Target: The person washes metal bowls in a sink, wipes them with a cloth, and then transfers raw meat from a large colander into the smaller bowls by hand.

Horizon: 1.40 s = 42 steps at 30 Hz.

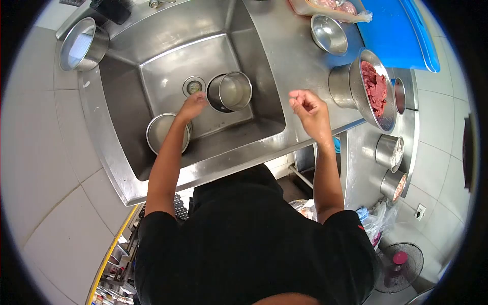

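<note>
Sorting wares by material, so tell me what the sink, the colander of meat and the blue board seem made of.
Sink: brushed metal, likely stainless steel, from its grey streaky sheen.
Colander: shiny metal, probably steel, by its bright highlights.
Board: smooth, perhaps plastic, given its even blue colour.

Left hand [194,105], right hand [309,109] (well apart)

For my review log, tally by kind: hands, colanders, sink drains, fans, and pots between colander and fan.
Hands (left hand, right hand): 2
Colander: 1
Sink drain: 1
Fan: 1
Pots (upper pot, lower pot): 2
Total: 7
</note>
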### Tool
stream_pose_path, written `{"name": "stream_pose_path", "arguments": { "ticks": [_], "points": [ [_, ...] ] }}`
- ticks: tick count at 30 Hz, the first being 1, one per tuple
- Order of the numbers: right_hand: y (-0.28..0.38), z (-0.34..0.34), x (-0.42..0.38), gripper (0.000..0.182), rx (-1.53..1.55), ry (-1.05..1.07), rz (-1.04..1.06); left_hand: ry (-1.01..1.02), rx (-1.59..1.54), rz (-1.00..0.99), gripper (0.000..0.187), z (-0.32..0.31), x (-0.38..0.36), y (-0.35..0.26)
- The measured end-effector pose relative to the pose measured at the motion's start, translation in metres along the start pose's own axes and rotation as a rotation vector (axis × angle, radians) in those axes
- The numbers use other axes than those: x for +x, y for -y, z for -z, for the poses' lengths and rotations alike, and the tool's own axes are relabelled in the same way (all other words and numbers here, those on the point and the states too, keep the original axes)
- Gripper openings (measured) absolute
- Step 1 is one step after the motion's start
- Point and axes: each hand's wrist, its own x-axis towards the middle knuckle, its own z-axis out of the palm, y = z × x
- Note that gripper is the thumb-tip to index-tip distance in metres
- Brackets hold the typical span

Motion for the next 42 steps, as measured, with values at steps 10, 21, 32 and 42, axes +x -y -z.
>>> {"name": "stream_pose_path", "arguments": {
  "ticks": [10, 21, 32, 42],
  "points": [
    [-0.025, -0.016, -0.019, 0.013, 0.049, 0.086, -0.09, -0.331, 0.214, 0.027, 0.014, -0.042, 0.079, 0.005],
    [-0.099, -0.162, 0.084, 0.021, -0.751, 0.861, 0.163, -0.62, -0.281, -0.023, 0.011, 0.083, 0.049, -0.033],
    [-0.213, -0.254, 0.098, 0.022, -0.986, 1.09, 0.228, -0.907, -0.412, 0.152, 0.014, 0.145, 0.072, 0.084],
    [-0.171, -0.215, 0.127, 0.023, -0.738, 0.813, 0.323, -0.538, -0.202, 0.496, 0.031, 0.165, 0.044, 0.074]
  ]
}}
